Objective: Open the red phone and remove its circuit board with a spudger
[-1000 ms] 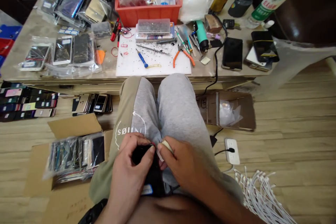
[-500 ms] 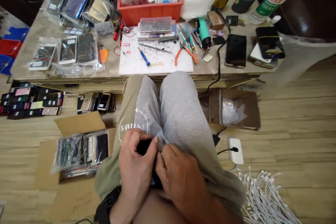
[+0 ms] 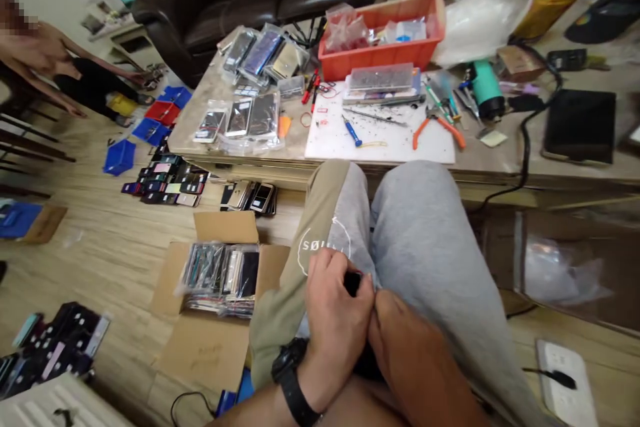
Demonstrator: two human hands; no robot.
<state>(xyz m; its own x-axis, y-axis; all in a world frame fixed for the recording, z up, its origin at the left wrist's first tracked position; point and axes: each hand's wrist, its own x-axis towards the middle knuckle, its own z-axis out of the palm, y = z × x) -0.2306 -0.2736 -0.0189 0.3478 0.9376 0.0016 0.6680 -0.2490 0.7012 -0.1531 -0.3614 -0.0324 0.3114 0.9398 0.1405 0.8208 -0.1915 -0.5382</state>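
Observation:
Over my lap, my left hand (image 3: pixel 336 303) is closed around a dark, black object (image 3: pixel 353 284), most of it hidden by the fingers; its kind cannot be made out. A black watch sits on that wrist. My right hand (image 3: pixel 407 337) presses close against the left thumb, its fingers curled and pinched together by the same object. Whatever lies between those fingertips is hidden. On the table beyond my knees, a white mat (image 3: pixel 325 140) carries a blue screwdriver (image 3: pixel 353 131), orange-handled pliers (image 3: pixel 439 127) and scattered dark bits.
An orange bin (image 3: pixel 383 57) stands behind the mat, with bagged phones (image 3: pixel 253 113) to its left. On the floor, an open carton (image 3: pixel 200 353) of bagged phones lies left of my legs and a power strip (image 3: pixel 567 380) right. Another person (image 3: pixel 50 57) is at far left.
The view has swung left, bringing the sofa and another person into sight. My hands stay together over my lap, the right tucked closer against the left.

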